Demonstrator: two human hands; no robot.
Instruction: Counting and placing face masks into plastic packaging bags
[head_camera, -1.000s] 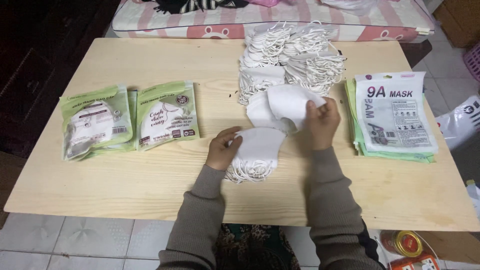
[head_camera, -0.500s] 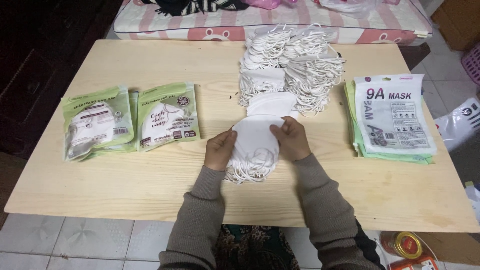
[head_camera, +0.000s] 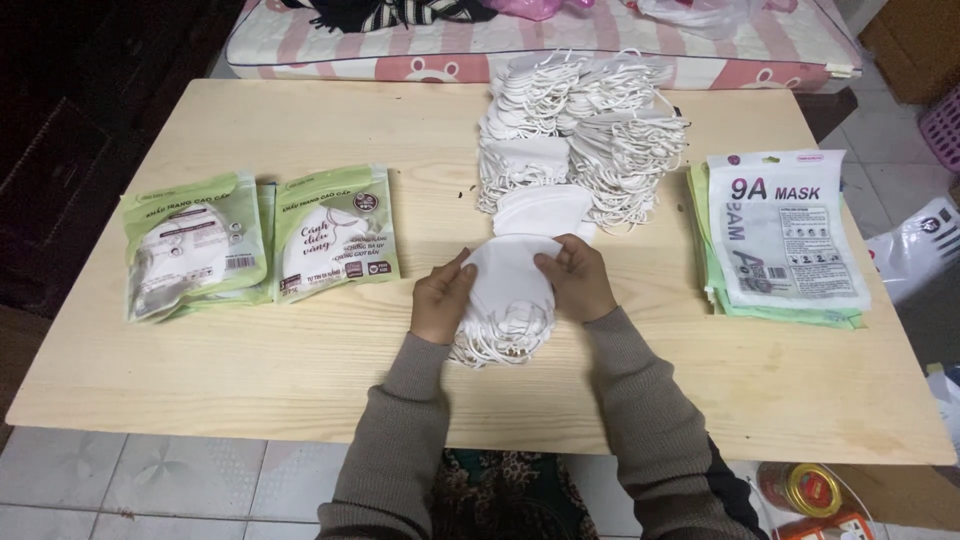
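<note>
Both forearms, in grey-brown knit sleeves, reach forward from the bottom edge and angle inward so the hands meet near the middle. The left hand (head_camera: 442, 297) lies palm down, its fingers curled and its thumb pointing toward the other hand. The right hand (head_camera: 575, 277) is also palm down, knuckles raised, its fingertips bent and pressing downward. The two hands sit close together, thumbs nearly facing, wrists straight.

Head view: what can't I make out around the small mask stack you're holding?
- How many masks are in the small stack: left hand and right hand cover its sides.
- Depth of the big mask pile: tangled ear loops hide the layers.
- Count of empty pouches: only edges show beneath the top one.
- Red tin: cut off by the bottom edge.
</note>
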